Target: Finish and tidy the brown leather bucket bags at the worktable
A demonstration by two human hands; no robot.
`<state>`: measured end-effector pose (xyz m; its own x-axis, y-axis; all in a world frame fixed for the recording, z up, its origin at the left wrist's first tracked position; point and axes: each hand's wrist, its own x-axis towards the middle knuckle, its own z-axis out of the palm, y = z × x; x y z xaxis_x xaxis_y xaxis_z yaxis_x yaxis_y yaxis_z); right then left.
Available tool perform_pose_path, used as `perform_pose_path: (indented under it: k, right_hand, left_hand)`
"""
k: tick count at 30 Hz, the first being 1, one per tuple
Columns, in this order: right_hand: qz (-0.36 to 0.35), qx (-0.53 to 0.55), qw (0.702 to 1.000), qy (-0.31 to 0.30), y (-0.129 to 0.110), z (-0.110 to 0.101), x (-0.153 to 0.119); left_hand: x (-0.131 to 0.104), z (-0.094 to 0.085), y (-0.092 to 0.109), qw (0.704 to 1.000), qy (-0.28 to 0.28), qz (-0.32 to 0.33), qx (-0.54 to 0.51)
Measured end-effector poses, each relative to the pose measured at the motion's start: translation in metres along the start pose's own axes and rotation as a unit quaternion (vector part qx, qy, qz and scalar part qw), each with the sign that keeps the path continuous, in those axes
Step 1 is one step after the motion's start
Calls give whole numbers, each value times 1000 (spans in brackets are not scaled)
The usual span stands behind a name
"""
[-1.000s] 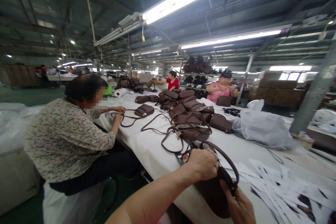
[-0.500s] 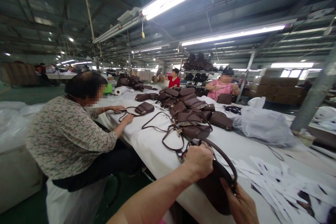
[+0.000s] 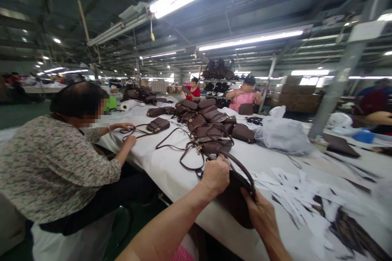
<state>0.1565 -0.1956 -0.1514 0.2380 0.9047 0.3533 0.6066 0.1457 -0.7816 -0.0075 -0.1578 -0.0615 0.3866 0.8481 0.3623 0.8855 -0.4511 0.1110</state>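
Observation:
Between my two hands, over the near edge of the table, is a dark brown handbag [image 3: 235, 197] with an arched handle. My left hand [image 3: 217, 174] is closed in a fist at the bag's far end, near its top opening; what exactly its fingers pinch is hidden. My right hand [image 3: 260, 208] grips the near end of the bag, thumb on the side facing me and fingers behind it. Just beyond my left hand, thin brown straps [image 3: 191, 159] with gold-coloured clips lie on the white cloth.
A heap of brown bags [image 3: 208, 124] fills the middle of the white-covered table [image 3: 165, 157]. White strips [image 3: 294, 191] lie at right, behind them a clear plastic bag [image 3: 280, 134]. A co-worker in a floral top [image 3: 61, 167] sits at left handling a small bag [image 3: 158, 125].
My view has turned to the right, so the scene sits further left. Both hands keep their hold on the handbag. More of the table's right side shows.

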Motion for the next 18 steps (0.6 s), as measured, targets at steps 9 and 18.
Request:
perform_pose_path:
  k: [9, 18]
  right_hand:
    - [-20, 37, 999, 6, 6, 3, -19]
    - [64, 39, 997, -19, 58, -7, -1]
  left_hand:
    - [-6, 3, -17, 999, 11, -36, -5]
    - [-12, 11, -21, 988, 148, 52, -3]
